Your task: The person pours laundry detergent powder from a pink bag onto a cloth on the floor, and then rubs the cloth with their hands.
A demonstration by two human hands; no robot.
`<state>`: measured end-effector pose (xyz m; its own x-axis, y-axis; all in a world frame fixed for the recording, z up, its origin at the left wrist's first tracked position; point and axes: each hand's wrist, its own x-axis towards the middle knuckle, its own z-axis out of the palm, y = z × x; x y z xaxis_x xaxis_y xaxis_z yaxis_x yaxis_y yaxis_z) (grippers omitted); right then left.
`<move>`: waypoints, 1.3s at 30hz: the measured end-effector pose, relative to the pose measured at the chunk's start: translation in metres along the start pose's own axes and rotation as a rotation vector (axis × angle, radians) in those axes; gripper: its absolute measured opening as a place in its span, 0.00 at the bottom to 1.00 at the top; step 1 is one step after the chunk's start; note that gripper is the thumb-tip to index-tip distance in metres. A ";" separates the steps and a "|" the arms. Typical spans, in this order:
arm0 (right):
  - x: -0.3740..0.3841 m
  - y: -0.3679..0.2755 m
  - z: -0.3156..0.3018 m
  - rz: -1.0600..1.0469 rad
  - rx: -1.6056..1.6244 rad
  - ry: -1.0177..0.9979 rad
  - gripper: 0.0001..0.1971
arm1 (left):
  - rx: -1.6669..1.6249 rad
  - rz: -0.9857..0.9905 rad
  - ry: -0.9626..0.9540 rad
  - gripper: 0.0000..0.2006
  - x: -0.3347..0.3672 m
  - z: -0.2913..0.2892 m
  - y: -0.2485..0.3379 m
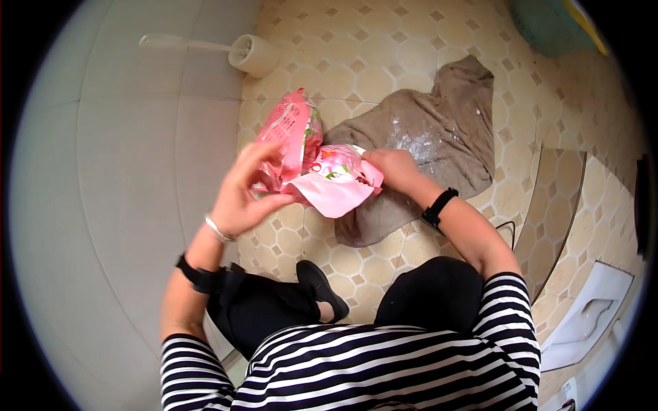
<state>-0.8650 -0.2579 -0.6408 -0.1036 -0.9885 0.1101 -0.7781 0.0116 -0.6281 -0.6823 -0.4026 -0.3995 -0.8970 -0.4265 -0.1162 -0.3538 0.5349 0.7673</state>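
Right-hand grip: the right hand (396,166) pinched the right edge of the pink bag (333,194), near the centre of the frame.
Left-hand grip: the left hand (240,195) was left of centre, its thumb along the bag's lower left edge and its fingers bent in front of the upright pink pack (293,123); whether they had closed on anything could not be told.
Pink bag: it lay between the two hands, a pale pink flap hanging toward the bottom of the frame and a flowered, shiny part above it.
Upright pink pack: it stood just left of the flowered part, touching it; whether the two were one piece could not be told.
Wrists: a black band (439,209) circled the right one; a silver bracelet (219,230) and another black strap (199,274) were on the left arm.
Cloth: a brown-grey cloth (456,103) lay crumpled behind the right hand, with white specks (421,146) on it.
Floor: cream tiles (356,83) with small brown diamonds ran under everything.
Clothes: a striped shirt (384,370), black trousers (428,291) and a black shoe (321,288) filled the lower middle.
Upper left: a white brush (188,43) leaned out of a round white holder (259,57), beside the pale wall (130,171).
Upper right: a greenish basin (548,27) was cut off by the rim.
Right side: a glossy brown panel (550,212) lay on the tiles, above a white flat piece (586,315).
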 end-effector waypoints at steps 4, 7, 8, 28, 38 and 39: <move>-0.012 -0.004 -0.026 0.120 -0.009 -0.137 0.19 | -0.261 -0.414 0.034 0.28 -0.037 -0.091 -0.066; -0.023 -0.001 -0.064 0.027 0.054 -0.027 0.21 | -0.284 -0.742 0.070 0.29 -0.084 -0.114 -0.152; -0.019 -0.007 -0.081 -0.001 0.034 -0.042 0.21 | -0.359 -0.967 0.076 0.30 -0.097 -0.109 -0.178; 0.127 -0.120 -0.079 0.461 0.188 -0.614 0.16 | -0.224 -0.721 0.039 0.44 -0.025 -0.036 -0.321; 0.099 -0.181 -0.163 -0.125 0.004 -0.481 0.07 | -0.644 -0.511 0.240 0.09 -0.103 -0.045 -0.251; 0.093 -0.178 -0.179 -0.144 -0.054 -0.412 0.07 | -0.716 -0.466 0.330 0.09 -0.114 -0.055 -0.241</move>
<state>-0.8473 -0.3255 -0.3813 0.2553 -0.9581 -0.1301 -0.7990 -0.1333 -0.5864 -0.4800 -0.5229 -0.5368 -0.5441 -0.7317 -0.4106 -0.3134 -0.2767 0.9084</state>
